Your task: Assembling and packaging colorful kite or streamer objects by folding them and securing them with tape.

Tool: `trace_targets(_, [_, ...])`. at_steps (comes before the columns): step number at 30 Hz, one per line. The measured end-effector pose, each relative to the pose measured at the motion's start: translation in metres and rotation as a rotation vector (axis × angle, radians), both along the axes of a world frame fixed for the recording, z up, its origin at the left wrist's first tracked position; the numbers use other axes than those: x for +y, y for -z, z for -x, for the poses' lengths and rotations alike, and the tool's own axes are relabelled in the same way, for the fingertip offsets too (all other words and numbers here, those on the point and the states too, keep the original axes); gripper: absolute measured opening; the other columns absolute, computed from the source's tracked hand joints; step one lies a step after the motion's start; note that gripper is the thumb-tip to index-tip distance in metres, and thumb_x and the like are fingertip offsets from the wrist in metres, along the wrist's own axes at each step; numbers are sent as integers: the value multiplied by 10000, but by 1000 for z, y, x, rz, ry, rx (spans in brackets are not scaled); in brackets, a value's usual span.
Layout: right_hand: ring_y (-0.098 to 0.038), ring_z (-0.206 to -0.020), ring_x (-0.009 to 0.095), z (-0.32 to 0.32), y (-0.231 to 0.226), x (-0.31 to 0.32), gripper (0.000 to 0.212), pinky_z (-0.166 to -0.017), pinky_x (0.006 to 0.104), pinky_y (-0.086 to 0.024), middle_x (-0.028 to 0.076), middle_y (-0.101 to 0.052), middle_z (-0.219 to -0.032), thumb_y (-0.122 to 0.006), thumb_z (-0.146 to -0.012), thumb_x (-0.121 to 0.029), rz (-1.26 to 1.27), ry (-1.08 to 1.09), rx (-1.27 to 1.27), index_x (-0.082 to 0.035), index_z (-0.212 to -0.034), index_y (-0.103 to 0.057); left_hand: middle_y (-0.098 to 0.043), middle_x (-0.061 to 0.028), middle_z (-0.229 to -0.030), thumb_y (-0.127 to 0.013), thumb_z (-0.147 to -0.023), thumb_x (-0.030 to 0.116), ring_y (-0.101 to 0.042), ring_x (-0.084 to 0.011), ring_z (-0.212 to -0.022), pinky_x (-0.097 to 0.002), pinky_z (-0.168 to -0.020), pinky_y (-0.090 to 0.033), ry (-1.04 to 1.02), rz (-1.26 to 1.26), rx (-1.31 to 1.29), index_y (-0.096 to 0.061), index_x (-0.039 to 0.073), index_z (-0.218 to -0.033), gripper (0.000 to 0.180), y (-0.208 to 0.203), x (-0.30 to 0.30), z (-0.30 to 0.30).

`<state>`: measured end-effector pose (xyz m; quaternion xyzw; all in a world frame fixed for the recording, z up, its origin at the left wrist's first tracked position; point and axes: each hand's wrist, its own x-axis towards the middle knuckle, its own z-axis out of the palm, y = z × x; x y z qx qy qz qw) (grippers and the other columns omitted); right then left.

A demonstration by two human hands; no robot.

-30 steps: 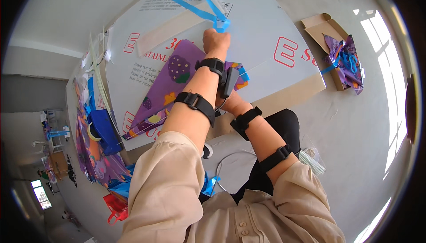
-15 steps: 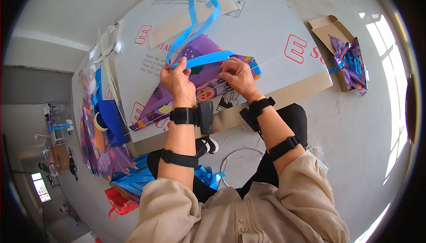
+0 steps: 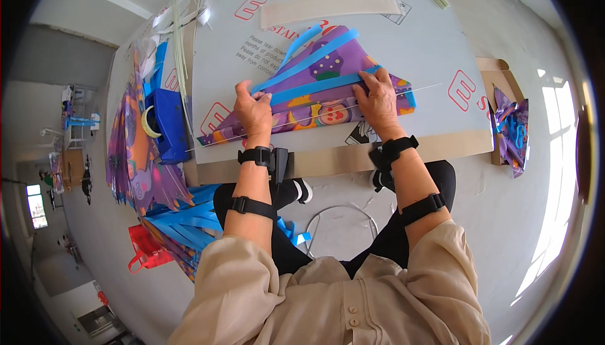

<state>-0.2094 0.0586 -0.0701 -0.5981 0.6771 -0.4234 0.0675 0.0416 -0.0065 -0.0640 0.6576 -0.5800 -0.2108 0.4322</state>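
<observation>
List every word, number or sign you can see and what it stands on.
Wording is described, not copied.
Red print: large outlined letters and words, on the grey sheet.
Small grey print: same sheet, partly blurred.
Black pictogram: same sheet, below the purple fabric.
Red bag: any print is too blurred to read.

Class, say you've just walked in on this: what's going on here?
A person at a table has both hands on a blue strip lying straight across a folded purple patterned sheet. The left hand is at the strip's left end, the right hand near its right end. A thin rod lies along the sheet's near side.
</observation>
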Motion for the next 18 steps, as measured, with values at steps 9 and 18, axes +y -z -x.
trace_targets(9, [-535,-846,285,-53,-47,-10,193,-740,364,-477,113,-542,-872,-582,-711,-19,58,-437,257,-25,-886,-663,-651,-84,-720,-792,-646,42,-643,-209,-687,-327,-648,-493,29,-92,-153,-544,18,-1035,462,-5,0,-9])
trace_targets(18, [-610,-804,360,-139,-8,-53,262,-738,386,-496,178,-629,-881,-544,-699,31,-260,-551,-209,-13,-934,-648,-653,-76,-741,-723,-642,-31,-635,-167,-683,-308,-654,-507,72,-151,-9,-565,0,-1015,406,-6,-7,-22])
